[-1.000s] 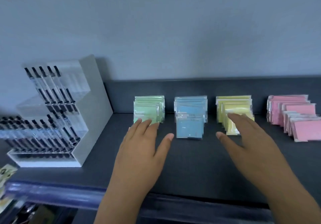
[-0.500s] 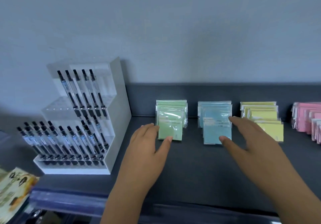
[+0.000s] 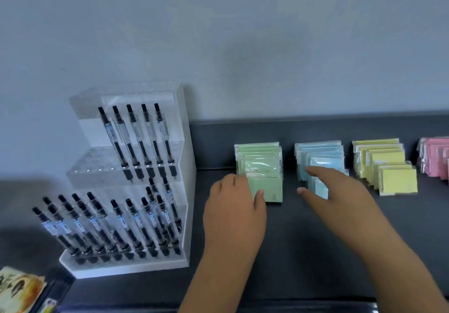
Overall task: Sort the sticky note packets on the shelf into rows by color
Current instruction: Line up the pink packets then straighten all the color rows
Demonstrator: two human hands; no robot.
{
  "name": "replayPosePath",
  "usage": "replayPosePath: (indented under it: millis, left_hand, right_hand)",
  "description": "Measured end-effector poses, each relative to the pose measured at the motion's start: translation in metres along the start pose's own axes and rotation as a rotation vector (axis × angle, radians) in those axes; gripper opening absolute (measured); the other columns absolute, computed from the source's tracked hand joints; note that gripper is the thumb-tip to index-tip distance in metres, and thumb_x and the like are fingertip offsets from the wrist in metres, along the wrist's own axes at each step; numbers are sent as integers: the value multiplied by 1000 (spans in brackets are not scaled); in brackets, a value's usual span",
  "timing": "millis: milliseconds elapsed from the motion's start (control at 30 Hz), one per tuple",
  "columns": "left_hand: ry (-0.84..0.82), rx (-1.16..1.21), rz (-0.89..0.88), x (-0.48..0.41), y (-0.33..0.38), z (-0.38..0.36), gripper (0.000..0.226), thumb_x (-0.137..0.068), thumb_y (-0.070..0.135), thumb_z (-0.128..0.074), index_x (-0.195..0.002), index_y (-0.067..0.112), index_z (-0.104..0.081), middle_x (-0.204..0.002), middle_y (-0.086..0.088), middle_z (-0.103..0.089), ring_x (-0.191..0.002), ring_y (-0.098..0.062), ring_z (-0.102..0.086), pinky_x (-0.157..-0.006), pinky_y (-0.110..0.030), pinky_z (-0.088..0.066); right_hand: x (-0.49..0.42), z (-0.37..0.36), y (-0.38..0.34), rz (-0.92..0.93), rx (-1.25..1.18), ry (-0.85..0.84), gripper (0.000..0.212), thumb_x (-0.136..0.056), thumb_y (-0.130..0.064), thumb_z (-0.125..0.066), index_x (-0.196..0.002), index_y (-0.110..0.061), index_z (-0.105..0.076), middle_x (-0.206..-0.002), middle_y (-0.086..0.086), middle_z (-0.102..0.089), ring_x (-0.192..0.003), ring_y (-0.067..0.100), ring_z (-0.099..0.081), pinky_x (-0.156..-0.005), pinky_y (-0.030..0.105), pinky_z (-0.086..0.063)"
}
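Right, four rows of sticky note packets on the shelf (image 3: 291,239), one per colour: green row (image 3: 258,159), blue row (image 3: 320,154), yellow row (image 3: 384,164) and pink row (image 3: 435,159) at the frame's edge. Each runs front to back, packets upright on edge, faces towards us. Packets per row are too overlapped to count. The left hand (image 3: 233,213) curls round the front green packet (image 3: 271,188), thumb on its face. The right hand (image 3: 340,196) lies fingers straight over the front blue packet (image 3: 318,190), thumb splayed.
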State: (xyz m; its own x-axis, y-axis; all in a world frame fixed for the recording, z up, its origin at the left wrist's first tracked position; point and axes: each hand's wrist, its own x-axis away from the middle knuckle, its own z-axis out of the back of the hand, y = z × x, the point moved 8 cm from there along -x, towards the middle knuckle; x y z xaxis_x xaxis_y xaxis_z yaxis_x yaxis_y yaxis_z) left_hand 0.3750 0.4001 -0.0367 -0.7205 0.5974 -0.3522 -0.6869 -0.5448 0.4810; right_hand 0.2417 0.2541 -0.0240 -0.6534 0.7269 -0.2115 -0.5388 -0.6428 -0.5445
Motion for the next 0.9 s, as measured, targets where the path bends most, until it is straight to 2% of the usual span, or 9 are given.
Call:
replayPosePath:
  millis: [100,233,333,400,533,633,733,900]
  left_hand:
    - [-41,11,25,-11,-2,-2,29,-101,42,-48,-119,21,-57,-118,3,-56,-107,-20,-52,-82,-33,-46]
    - [-178,95,108,-21,-14,-20,27,-97,28,-56,-121,16,-54,-117,-3,-57,-103,-25,-58,-75,-35,-46]
    - [-236,87,142,-24,-16,-28,24,-94,15,-55,-118,15,-55,-113,-5,-59,-101,-27,-61,-70,-33,-42]
    - [-239,73,162,-27,-17,-30,21,-93,9,-54,-113,14,-57,-110,-5,-60,-99,-27,-61,-68,-33,-41]
    - [-245,61,186,-35,-18,-32,14,-90,4,-55,-95,17,-53,-92,-1,-55,-81,-22,-53,-64,-33,-41]
    - [-261,45,205,-45,-19,-35,17,-89,2,-55,-88,18,-48,-85,0,-49,-80,-22,-52,-62,-33,-42]
    - [-262,51,214,-53,-20,-37,20,-88,0,-53,-82,18,-45,-85,0,-48,-81,-23,-53,-62,-32,-41]
    - [-218,88,223,-60,-24,-41,24,-87,1,-54,-75,18,-41,-82,-1,-50,-76,-22,-52,-54,-30,-35]
  right_hand:
    - [-6,-15,-19,-4,1,-17,48,-95,-31,-71,-140,-23,-60,-141,-7,-61,-131,16,-54,-99,23,-37]
    - [-20,-36,-20,-109,36,-26,29,-87,-21,-76,-110,-5,-71,-106,7,-74,-101,26,-66,-90,41,-53]
    - [-31,-49,-17,-183,113,-66,16,-83,-22,-77,-86,-8,-70,-88,5,-70,-89,24,-63,-70,34,-49]
    - [-38,-54,-15,-192,151,-62,21,-80,-23,-77,-74,-7,-65,-79,7,-65,-83,25,-62,-64,34,-44]
    - [-46,-61,-9,-216,157,-54,23,-78,-22,-78,-80,0,-70,-80,15,-69,-80,27,-66,-67,35,-53]
    - [-52,-64,-5,-220,130,-41,25,-78,-21,-79,-76,1,-68,-75,15,-68,-76,27,-66,-64,35,-53]
    - [-58,-64,-4,-207,113,-19,26,-78,-21,-80,-76,2,-66,-75,16,-67,-76,28,-65,-61,34,-49]
    - [-68,-66,-3,-190,128,-7,31,-78,-22,-79,-71,2,-60,-73,17,-63,-65,23,-54,-55,32,-40]
